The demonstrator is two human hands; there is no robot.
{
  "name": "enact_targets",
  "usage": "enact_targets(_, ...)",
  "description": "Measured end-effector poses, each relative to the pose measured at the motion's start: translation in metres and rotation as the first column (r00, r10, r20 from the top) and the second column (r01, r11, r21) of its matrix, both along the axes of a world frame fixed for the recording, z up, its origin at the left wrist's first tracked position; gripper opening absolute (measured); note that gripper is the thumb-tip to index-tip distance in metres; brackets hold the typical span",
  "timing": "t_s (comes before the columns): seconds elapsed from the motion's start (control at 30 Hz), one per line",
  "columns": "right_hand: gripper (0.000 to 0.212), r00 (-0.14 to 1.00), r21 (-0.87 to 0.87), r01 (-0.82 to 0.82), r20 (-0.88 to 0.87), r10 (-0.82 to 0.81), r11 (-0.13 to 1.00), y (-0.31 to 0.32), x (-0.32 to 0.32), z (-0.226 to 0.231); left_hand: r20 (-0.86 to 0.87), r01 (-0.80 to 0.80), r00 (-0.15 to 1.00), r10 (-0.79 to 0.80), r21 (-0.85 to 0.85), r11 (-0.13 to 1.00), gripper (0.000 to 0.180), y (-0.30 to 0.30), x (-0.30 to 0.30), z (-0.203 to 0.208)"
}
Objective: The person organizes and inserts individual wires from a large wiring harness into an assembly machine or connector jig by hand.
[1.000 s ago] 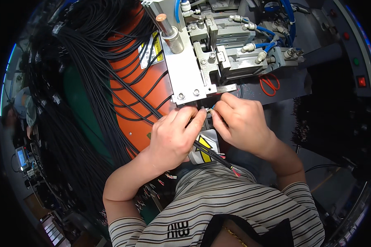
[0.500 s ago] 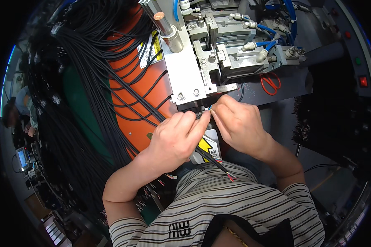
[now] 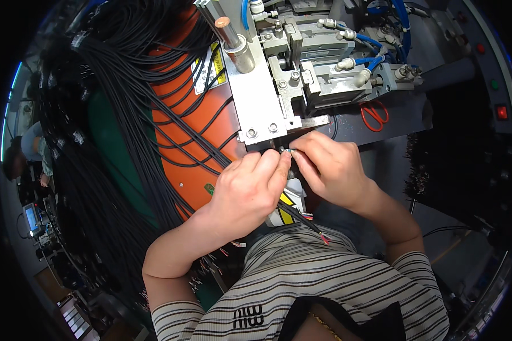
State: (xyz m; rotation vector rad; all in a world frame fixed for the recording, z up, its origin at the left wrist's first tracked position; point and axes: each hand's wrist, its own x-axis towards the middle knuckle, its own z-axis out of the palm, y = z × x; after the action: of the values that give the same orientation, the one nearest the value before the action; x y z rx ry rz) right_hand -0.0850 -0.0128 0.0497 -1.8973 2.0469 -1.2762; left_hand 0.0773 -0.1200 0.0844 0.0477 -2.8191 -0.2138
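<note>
Just below the front edge of the metal machine plate (image 3: 260, 108), my two hands meet fingertip to fingertip. My left hand (image 3: 247, 190) is closed, pinching the end of a black cable that is mostly hidden by the fingers. Thumb and forefinger of my right hand (image 3: 333, 170) pinch thin wires (image 3: 289, 150), pale and bluish, at that end. Other black cables (image 3: 301, 217) come out beneath my left hand toward my lap, with red, white and other coloured wire ends (image 3: 323, 237) showing.
A large bundle of black cables (image 3: 119, 74) runs over the orange surface (image 3: 196, 187) on the left. Pneumatic cylinders (image 3: 338, 85) with blue hoses stand ahead on the right. A red wire loop (image 3: 374, 116) lies beside them. Another person (image 3: 31, 145) is at far left.
My left hand has rolled slightly and moved a little right, its fingertips closer to the right hand's. The loose cable ends beneath have shifted slightly right. Both hands keep pinching.
</note>
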Motion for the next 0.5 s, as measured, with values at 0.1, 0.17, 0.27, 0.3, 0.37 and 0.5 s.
enact_targets(0.1,0.006,0.998,0.073,-0.043,0.045,0.04,0.996,-0.004,-0.006,0.003,0.04,-0.028,0.999,0.028,-0.003,1.0,0.041,-0.001,-0.001,0.003)
enact_targets(0.17,0.007,0.991,0.146,-0.084,0.116,0.067,0.986,-0.006,-0.009,0.002,0.006,-0.085,0.996,0.085,0.068,0.994,0.038,-0.002,0.001,0.0)
enact_targets(0.27,0.009,0.935,0.175,-0.145,0.346,0.077,0.974,-0.003,-0.011,-0.005,-0.043,-0.123,0.989,0.143,0.306,0.944,0.036,-0.01,0.018,-0.01)
enact_targets(0.3,0.009,0.924,0.192,-0.136,0.378,0.054,0.972,-0.001,-0.009,-0.006,-0.06,-0.17,0.978,0.197,0.302,0.938,0.035,-0.012,0.022,-0.01)
enact_targets(0.37,0.008,0.912,0.207,-0.128,0.408,0.033,0.97,0.002,-0.008,-0.005,-0.087,-0.163,0.976,0.198,0.308,0.937,0.033,-0.017,0.028,-0.015)
enact_targets(0.5,0.011,0.947,0.183,-0.067,0.321,0.005,0.981,0.01,-0.011,-0.001,-0.147,-0.214,0.953,0.267,0.301,0.929,0.028,-0.015,0.026,-0.025)
